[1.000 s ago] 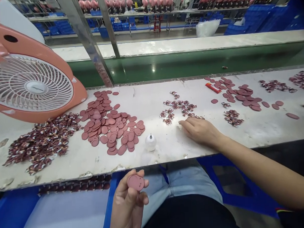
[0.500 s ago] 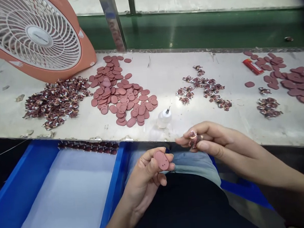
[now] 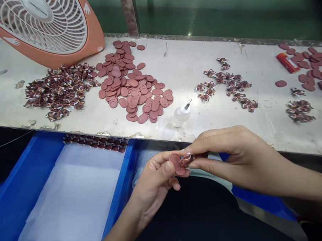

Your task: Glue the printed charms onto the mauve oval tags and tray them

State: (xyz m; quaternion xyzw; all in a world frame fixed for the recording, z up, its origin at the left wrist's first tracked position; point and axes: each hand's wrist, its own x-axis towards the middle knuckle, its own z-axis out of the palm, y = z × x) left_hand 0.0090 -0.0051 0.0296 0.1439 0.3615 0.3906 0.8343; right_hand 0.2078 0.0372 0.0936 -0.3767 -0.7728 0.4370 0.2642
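The left hand (image 3: 158,172) was partly curled, pinching 1 flat oval disc (image 3: 175,163) between thumb and fingers, just off the table's near edge. The right hand (image 3: 228,149) had its thumb and fingers drawn together on 1 small brown figure (image 3: 187,158), held up against the disc; whether the 2 were joined could not be told.

The disc seemed light, stiff and smooth, perhaps a little slippery, so its rim looked the best grip, leaving the face free. The figure seemed light too, with thin limbs that might snap or bend; its body looked the safer hold.

Beyond the hands, a bottle with a needle tip (image 3: 181,116) stood near the table's (image 3: 185,55) near edge. A loose group of figures (image 3: 232,85) lay farther back. Left of the bottle spread a pile of discs (image 3: 134,89), then a heap of figures (image 3: 60,89) beside a fan (image 3: 93,31). A red packet (image 3: 288,62) lay toward the far right corner. Below the near edge sat a blue bin (image 3: 120,172).
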